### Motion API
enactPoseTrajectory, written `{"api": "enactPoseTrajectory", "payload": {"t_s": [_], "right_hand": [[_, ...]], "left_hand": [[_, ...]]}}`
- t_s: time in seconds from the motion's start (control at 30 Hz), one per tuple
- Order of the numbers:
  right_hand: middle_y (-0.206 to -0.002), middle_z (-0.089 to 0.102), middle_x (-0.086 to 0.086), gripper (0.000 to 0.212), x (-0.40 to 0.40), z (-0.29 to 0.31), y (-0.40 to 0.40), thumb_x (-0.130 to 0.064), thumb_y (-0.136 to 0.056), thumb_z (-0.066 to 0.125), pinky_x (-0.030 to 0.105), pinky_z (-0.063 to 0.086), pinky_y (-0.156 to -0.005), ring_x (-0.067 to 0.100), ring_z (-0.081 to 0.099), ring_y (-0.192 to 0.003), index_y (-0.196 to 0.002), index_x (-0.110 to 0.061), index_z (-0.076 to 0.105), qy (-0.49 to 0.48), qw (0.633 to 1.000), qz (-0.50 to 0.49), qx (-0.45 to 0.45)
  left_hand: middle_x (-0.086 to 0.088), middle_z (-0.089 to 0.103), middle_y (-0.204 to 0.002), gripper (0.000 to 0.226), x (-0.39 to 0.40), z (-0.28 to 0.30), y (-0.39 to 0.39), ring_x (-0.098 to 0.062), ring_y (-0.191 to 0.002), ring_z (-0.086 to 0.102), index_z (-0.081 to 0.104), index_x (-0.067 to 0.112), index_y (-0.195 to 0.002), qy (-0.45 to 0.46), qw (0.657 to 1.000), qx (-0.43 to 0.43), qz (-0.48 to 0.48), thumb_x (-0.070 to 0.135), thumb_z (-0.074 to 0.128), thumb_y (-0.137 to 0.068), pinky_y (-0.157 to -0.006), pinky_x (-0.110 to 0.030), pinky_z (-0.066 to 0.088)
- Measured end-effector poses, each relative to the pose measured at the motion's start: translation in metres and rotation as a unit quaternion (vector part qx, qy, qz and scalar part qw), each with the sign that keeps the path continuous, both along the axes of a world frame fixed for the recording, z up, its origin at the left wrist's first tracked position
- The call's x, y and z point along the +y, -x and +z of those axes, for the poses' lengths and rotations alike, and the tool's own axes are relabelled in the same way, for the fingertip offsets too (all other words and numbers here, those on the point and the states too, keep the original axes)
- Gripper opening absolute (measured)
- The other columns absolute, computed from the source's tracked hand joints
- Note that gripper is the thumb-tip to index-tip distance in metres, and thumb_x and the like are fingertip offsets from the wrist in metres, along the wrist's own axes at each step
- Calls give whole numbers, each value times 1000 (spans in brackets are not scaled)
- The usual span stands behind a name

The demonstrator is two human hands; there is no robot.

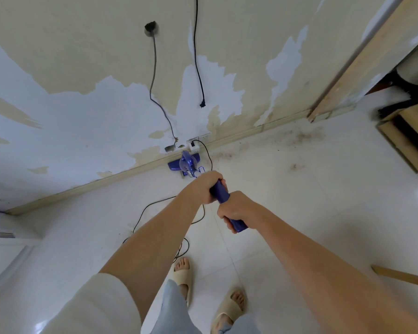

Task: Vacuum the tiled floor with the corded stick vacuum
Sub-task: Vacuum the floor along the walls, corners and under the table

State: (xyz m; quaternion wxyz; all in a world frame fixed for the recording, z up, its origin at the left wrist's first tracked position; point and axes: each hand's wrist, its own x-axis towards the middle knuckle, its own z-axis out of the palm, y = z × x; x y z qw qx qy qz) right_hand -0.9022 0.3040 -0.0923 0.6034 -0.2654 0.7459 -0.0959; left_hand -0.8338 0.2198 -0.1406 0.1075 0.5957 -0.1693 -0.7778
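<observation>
i see both hands wrapped on the blue plastic stick vacuum handle at centre frame. my left hand grips the upper part, fingers curled round it; my right hand grips lower, toward 5 o'clock, fingers curled under and partly hidden. the hands cover most of the shaft. the blue vacuum floor head sits at 12 o'clock against the pale skirting board on the glossy white tiled floor. its thin black cord runs to a white wall socket; lower loops vanish behind my left forearm. brownish dust specks lie at 2 o'clock, blurry.
</observation>
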Motion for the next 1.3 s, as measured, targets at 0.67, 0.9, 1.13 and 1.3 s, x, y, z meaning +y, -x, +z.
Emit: {"api": "enactPoseTrajectory", "payload": {"t_s": [0.67, 0.9, 1.13, 1.3], "right_hand": [[-57, 48, 9, 11, 14, 28, 27, 5, -82, 52, 19, 43, -39, 14, 46, -39, -79, -5, 48, -9, 998, 48, -36], [-58, 47, 9, 11, 10, 2, 18, 5, -81, 47, 23, 41, -42, 17, 43, -42, -80, -6, 45, -11, 999, -2, -37], [-58, 44, 9, 14, -21, 9, -2, 8, -80, 46, 19, 40, -39, 17, 42, -41, -79, -6, 46, 10, 996, -52, -71], [-59, 44, 9, 16, -36, 9, -29, 10, -80, 49, 20, 40, -39, 17, 43, -38, -82, -5, 46, 30, 992, -64, -106]], "left_hand": [[-5, 43, -57, 20, 17, 9, 17, -15, -52, 39, 43, 8, -73, -25, 998, 14, 56, -2, 41, -90, -53, -24, 40], [-6, 46, -58, 20, 5, -10, 20, -16, -52, 41, 44, 8, -73, -11, 1000, -26, 1, 0, 42, -91, -54, -26, 42], [-7, 46, -59, 22, -28, 3, 1, -16, -54, 42, 45, 8, -68, -1, 999, -34, -31, -1, 44, -89, -59, -24, 43], [-6, 46, -62, 15, -45, 8, -28, -15, -55, 44, 46, 8, -74, 1, 998, -40, -41, -1, 47, -86, -58, -25, 43]]}}
